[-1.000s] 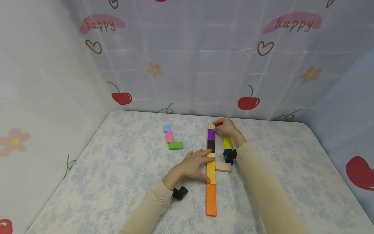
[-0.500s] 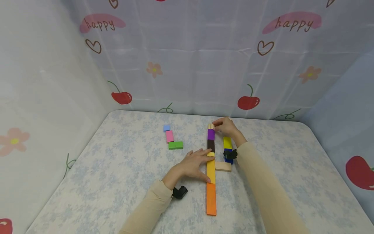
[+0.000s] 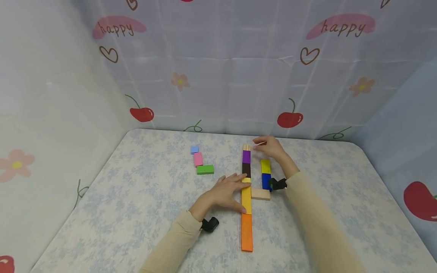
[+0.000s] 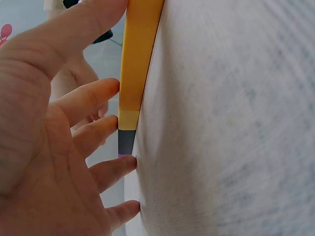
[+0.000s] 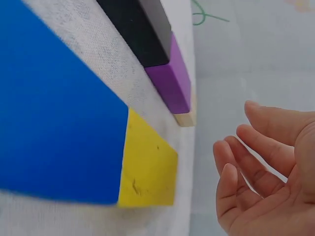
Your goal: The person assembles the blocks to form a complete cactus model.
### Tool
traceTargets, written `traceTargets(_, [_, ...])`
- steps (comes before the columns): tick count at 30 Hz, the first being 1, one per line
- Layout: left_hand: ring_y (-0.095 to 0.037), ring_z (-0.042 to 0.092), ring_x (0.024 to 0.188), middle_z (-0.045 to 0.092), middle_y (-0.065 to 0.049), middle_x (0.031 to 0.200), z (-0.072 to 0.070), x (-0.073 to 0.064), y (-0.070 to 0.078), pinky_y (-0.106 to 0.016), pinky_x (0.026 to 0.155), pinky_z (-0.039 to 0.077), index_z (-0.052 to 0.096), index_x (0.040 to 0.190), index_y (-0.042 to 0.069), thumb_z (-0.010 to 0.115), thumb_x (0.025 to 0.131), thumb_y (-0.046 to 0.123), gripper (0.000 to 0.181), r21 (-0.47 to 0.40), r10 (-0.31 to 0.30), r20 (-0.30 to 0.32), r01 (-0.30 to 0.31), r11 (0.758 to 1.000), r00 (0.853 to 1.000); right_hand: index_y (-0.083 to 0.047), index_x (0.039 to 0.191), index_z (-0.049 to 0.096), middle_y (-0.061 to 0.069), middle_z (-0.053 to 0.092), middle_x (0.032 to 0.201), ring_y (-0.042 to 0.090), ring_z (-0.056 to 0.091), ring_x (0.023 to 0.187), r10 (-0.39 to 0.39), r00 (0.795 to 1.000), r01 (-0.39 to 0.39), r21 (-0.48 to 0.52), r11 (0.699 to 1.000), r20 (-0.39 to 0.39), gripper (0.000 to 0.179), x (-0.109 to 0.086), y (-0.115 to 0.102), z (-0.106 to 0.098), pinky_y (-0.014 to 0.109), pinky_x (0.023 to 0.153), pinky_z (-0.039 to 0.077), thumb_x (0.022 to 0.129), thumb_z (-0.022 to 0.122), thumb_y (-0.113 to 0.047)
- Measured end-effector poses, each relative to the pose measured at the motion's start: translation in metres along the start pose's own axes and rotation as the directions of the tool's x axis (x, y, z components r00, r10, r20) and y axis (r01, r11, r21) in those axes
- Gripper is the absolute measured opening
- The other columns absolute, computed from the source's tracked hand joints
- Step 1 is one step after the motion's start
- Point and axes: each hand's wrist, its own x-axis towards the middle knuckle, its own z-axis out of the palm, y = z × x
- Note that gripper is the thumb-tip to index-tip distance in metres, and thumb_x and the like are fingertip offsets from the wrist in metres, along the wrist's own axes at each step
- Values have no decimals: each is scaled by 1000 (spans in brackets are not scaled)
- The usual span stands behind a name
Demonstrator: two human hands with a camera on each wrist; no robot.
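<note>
The left hand [image 3: 223,192] is wide, its fingers spread along the left side of a straight row of blocks on the counter [image 3: 143,189]; its thumb touches the amber block [image 3: 246,197] of that row. The right hand [image 3: 269,147] has loosely bent fingers, with a gap between thumb and fingertips, and holds nothing; it is just right of the row's far end, not touching it.

From near to far, the row runs from an orange block [image 3: 247,232] through the amber block, a short paler yellow piece [image 4: 129,120], a black block [image 3: 246,170] and a purple block [image 3: 246,156] to a pale wooden piece [image 3: 246,147].

Right of the row, a light wood block [image 3: 260,194] lies crosswise against the amber block. Beyond it, a blue block [image 3: 266,181] meets a yellow block [image 3: 265,166] end to end.

Well to the left, a green block [image 3: 205,170], a pink block [image 3: 198,159] and a small light blue block [image 3: 194,149] lie close together.
</note>
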Motion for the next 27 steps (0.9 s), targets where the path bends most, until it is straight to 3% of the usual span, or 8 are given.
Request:
traceTargets(12, [-27,17,152,19,5,164,0,0,-1,-60,119,12,43,149,28,78,74,56,87,-5,-11,5,11,1000,1000,-5,140,52,19,53,140,39,53,124,-137,986,135,-26,990,-93,51,-48,4,-16,54,101,47,95,65,-27])
traceTargets(21, [-28,17,151,19,3,164,-2,-1,1,-60,119,12,43,149,27,78,75,56,87,-9,-4,4,4,1000,1000,-6,142,50,20,50,143,39,48,129,-150,986,148,-25,989,-72,55,-81,13,-23,58,107,40,94,66,-29])
traceTargets(27, [-28,17,151,19,3,164,-1,0,1,-60,119,12,43,149,27,78,75,56,87,-6,-2,9,2,1000,1000,-5,143,49,19,45,148,41,42,134,-145,989,145,-50,988,-7,58,-96,23,-22,61,108,36,92,68,-26])
